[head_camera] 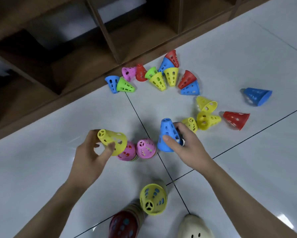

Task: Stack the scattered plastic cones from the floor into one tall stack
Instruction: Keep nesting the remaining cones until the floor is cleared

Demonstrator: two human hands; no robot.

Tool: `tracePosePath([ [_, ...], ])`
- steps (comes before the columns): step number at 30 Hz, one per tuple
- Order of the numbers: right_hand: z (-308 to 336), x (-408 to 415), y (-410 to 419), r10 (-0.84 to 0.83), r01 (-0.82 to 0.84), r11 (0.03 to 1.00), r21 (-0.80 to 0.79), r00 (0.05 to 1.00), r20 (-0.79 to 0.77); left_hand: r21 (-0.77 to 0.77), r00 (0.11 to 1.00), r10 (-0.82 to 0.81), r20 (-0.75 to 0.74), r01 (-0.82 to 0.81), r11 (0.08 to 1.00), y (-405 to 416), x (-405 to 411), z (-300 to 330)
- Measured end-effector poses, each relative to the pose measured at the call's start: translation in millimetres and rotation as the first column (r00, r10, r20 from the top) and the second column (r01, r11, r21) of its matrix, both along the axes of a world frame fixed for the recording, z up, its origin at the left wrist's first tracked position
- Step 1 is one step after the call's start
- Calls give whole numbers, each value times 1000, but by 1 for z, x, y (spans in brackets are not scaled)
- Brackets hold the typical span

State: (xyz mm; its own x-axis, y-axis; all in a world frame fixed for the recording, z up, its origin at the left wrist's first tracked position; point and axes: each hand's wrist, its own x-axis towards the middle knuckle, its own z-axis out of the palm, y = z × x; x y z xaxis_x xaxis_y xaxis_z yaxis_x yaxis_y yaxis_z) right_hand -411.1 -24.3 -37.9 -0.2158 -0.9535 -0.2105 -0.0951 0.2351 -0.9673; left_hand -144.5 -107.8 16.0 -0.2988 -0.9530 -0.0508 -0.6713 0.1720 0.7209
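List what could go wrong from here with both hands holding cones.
The left hand pinches its yellow cone only near the rim, so it might slip. The right hand, lifting the blue cone, could knock the pink stacks beside it. The tall stack near the shoe may be kicked over.

We see even overhead light, soft glare on the glossy white tiled floor (230, 169), dim shelving, blurred bottom edge.

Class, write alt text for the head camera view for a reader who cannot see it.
A person's left hand holds a yellow cone and the right hand grips a blue cone above two pink-topped stacks on a white tiled floor. Many coloured cones lie scattered beyond, near wooden shelving.
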Motion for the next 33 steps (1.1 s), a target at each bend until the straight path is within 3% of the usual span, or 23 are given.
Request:
tracePosePath([
  [4,-1,28,-25,98,-99,991,-95,995,-23,69,991,-84,100,77,995,8,10,-33],
  [9,-26,44,-36,191,-226,969,-100,941,-279,137,970,-150,191,125,983,2,13,-58],
  [12,-50,44,-36,304,-348,938,-10,833,-461,173,964,-210,160,182,968,-7,19,-55],
  [16,-56,33,-30,333,-385,923,-13,815,-474,215,996,-91,12,86,973,-25,4,-40],
  [18,-47,15,-24,154,-227,966,-121,888,-433,190,995,-70,-70,82,978,-36,-24,-33],
  [20,-38,-13,-16,-199,102,963,-251,893,-403,174,987,-122,-106,140,975,-45,-63,-30],
  [23,-44,-64,-4,-571,510,820,-259,703,-423,228,931,-363,-46,363,903,-52,-123,-41],
  [26,-67,-102,0,-569,626,775,-91,628,-531,244,830,-555,44,530,812,-55,-175,-62],
  [33,-89,-115,-10,-423,606,716,346,772,-475,336,763,-619,186,542,770,-60,-234,-119],
])
